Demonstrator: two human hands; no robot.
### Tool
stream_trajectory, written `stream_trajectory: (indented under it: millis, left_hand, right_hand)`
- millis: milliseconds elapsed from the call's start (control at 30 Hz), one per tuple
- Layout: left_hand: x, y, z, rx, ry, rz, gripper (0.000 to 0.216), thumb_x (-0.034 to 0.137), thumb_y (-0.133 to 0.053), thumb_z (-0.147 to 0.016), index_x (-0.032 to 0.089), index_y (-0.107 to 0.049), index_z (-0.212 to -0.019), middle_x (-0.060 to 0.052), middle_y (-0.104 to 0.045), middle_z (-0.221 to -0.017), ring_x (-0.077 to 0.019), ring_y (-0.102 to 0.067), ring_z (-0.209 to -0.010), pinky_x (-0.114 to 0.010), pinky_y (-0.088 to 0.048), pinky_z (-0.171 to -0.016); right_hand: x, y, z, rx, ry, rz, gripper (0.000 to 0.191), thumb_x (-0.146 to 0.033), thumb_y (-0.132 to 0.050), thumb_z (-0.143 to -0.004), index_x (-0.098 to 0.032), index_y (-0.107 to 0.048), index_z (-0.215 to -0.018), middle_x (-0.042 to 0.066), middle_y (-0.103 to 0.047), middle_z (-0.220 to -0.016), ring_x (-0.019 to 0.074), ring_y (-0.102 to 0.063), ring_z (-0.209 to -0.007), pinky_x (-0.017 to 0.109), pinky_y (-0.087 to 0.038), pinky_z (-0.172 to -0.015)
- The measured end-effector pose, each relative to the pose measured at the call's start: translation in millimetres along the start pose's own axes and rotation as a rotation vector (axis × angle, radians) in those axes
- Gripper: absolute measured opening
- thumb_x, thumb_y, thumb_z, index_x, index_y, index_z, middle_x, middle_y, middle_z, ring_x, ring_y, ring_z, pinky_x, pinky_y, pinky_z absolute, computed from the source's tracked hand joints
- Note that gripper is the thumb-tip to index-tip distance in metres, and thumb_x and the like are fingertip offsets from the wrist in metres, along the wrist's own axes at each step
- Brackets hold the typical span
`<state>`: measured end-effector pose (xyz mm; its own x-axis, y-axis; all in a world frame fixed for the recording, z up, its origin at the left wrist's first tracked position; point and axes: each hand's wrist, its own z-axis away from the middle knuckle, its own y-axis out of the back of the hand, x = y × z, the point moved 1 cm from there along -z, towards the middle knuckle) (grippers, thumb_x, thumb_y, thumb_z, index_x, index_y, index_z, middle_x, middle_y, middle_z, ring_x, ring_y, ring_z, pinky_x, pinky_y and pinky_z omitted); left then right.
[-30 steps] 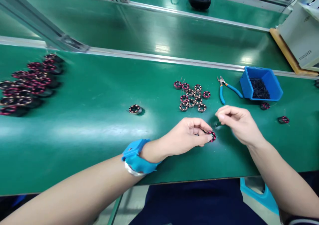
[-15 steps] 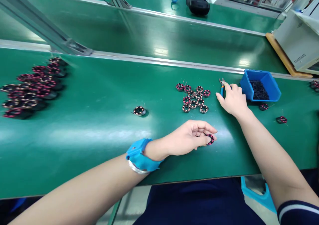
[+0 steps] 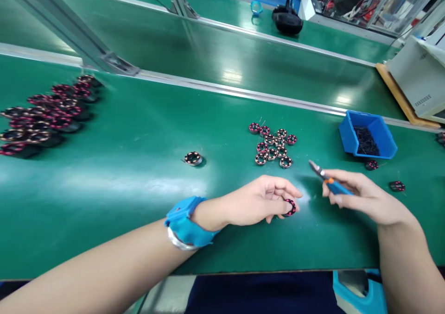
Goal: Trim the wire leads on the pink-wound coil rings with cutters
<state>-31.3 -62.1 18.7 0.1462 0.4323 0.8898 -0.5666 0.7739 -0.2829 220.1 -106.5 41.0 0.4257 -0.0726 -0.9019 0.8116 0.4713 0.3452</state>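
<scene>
Between thumb and fingers, my left hand (image 3: pixel 262 200) grips a small ring-shaped wound coil (image 3: pixel 289 207), black with pink-red segments. A blue strap sits around that wrist. My right hand (image 3: pixel 365 196) is closed on cutting pliers (image 3: pixel 328 178) with blue and orange handles; their jaws point up and left toward the coil. Beyond both hands, a cluster of similar coils (image 3: pixel 271 154) lies on the green table. One lone coil (image 3: pixel 193 158) with copper-coloured segments rests to the left of my left hand.
Many coils (image 3: pixel 45 115) stand in rows at the far left. A blue bin (image 3: pixel 389 142) of thin black pieces sits at the right, with two loose coils nearby, one being a dark coil (image 3: pixel 397 185). A metal rail (image 3: pixel 225 90) runs along the table's back.
My right hand has picked up the pliers from the table and drawn them back toward my left hand. My left hand still holds the coil in nearly the same place.
</scene>
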Motion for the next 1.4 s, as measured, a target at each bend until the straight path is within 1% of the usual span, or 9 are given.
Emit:
stream_trajectory:
  millis: [33, 100, 200, 300, 433, 633, 833, 1067, 1400]
  left_hand:
    - [0, 1, 0, 0.004, 0.005, 0.004, 0.031, 0.02, -0.064, -0.075, 0.012, -0.063, -0.105, -0.007, -0.07, -0.088, -0.0102, -0.059, -0.065, -0.016, -0.042, -0.047]
    - [2, 2, 0, 0.012, 0.016, 0.011, 0.031, 0.02, -0.064, -0.075, 0.012, -0.063, -0.105, -0.006, -0.069, -0.086, -0.0097, -0.058, -0.063, -0.016, -0.042, -0.046]
    - [3, 4, -1, 0.011, 0.026, 0.036, 0.031, 0.02, -0.064, -0.075, 0.012, -0.063, -0.105, -0.006, -0.069, -0.085, -0.0092, -0.057, -0.062, -0.016, -0.042, -0.046]
    - [2, 4, -1, 0.01, 0.031, 0.069, 0.033, 0.018, -0.064, -0.074, 0.012, -0.062, -0.106, -0.007, -0.069, -0.087, -0.0092, -0.057, -0.063, -0.016, -0.043, -0.047]
    - [1, 4, -1, 0.005, 0.027, 0.083, 0.031, 0.018, -0.064, -0.074, 0.012, -0.063, -0.105, -0.007, -0.069, -0.088, -0.0089, -0.057, -0.063, -0.016, -0.043, -0.047]
    - [-1, 3, -1, 0.007, 0.023, 0.064, 0.029, 0.02, -0.064, -0.075, 0.013, -0.063, -0.103, -0.005, -0.069, -0.087, -0.008, -0.056, -0.061, -0.015, -0.042, -0.046]
    - [-1, 3, -1, 0.001, 0.022, 0.043, 0.029, 0.02, -0.064, -0.074, 0.013, -0.063, -0.103, -0.004, -0.068, -0.085, -0.0075, -0.055, -0.059, -0.015, -0.042, -0.044]
    - [1, 2, -1, 0.013, 0.049, 0.04, 0.025, 0.023, -0.065, -0.075, 0.013, -0.063, -0.098, -0.004, -0.068, -0.083, -0.0079, -0.055, -0.059, -0.016, -0.04, -0.044]
    - [1, 2, -1, 0.019, 0.037, 0.03, 0.024, 0.023, -0.066, -0.074, 0.014, -0.064, -0.097, -0.002, -0.067, -0.079, -0.0072, -0.054, -0.056, -0.017, -0.04, -0.045]
  right_hand:
    - [0, 1, 4, -0.103, -0.002, -0.114, 0.045, -0.028, -0.058, -0.088, -0.021, -0.051, -0.132, 0.007, -0.063, -0.101, 0.017, -0.061, -0.089, 0.03, -0.051, -0.075]
    - [0, 1, 10, -0.226, -0.011, -0.234, 0.046, -0.024, -0.06, -0.089, -0.025, -0.05, -0.134, 0.006, -0.063, -0.103, 0.0146, -0.06, -0.09, 0.028, -0.049, -0.075]
    - [2, -3, 11, -0.285, -0.029, -0.283, 0.049, -0.02, -0.06, -0.089, -0.03, -0.048, -0.136, 0.005, -0.063, -0.106, 0.0137, -0.059, -0.095, 0.029, -0.048, -0.081]
    - [2, -5, 8, -0.314, -0.045, -0.267, 0.05, -0.02, -0.062, -0.087, -0.028, -0.05, -0.135, 0.006, -0.063, -0.106, 0.015, -0.059, -0.095, 0.031, -0.048, -0.083]
    - [-2, -5, 7, -0.332, -0.039, -0.221, 0.053, -0.021, -0.062, -0.086, -0.024, -0.049, -0.138, 0.007, -0.063, -0.104, 0.0163, -0.059, -0.093, 0.032, -0.049, -0.082]
    - [-6, -6, 6, -0.325, -0.032, -0.133, 0.056, -0.018, -0.06, -0.086, -0.025, -0.047, -0.14, 0.008, -0.062, -0.104, 0.0159, -0.058, -0.09, 0.031, -0.05, -0.079]
    - [-6, -7, 5, -0.307, -0.019, -0.123, 0.055, -0.017, -0.061, -0.085, -0.024, -0.049, -0.138, 0.007, -0.063, -0.102, 0.0148, -0.058, -0.09, 0.028, -0.05, -0.079]
    - [-8, -6, 7, -0.307, -0.017, -0.099, 0.054, -0.017, -0.061, -0.084, -0.022, -0.051, -0.137, 0.008, -0.063, -0.105, 0.0158, -0.059, -0.092, 0.03, -0.05, -0.081]
    - [-8, -7, 4, -0.313, 0.002, -0.053, 0.05, -0.022, -0.058, -0.088, -0.024, -0.051, -0.137, 0.006, -0.063, -0.101, 0.0147, -0.057, -0.088, 0.028, -0.05, -0.08]
